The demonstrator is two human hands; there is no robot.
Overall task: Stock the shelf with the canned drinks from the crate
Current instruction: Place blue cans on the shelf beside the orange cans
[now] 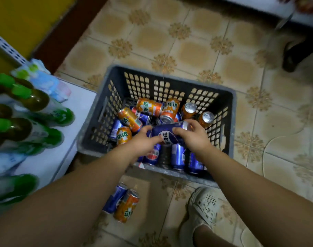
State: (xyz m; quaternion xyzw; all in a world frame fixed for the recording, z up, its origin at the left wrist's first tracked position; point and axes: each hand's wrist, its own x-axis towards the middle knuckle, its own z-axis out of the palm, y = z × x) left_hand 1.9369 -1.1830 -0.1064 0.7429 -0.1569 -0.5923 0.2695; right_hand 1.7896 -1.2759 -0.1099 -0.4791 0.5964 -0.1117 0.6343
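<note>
A grey plastic crate (228,111) stands on the tiled floor with several orange cans (129,119) and blue cans (177,155) inside. Both my hands reach into it. My left hand (143,141) and my right hand (191,134) grip the two ends of one blue can (165,132), which lies sideways above the others. The white shelf (70,122) is at the left, beside the crate.
Green-capped bottles (27,98) and packets lie on the shelf at the left. A blue can (114,197) and an orange can (126,205) lie on the floor in front of the crate. My shoe (203,205) is at the bottom right. Another person's foot (294,56) is at the far right.
</note>
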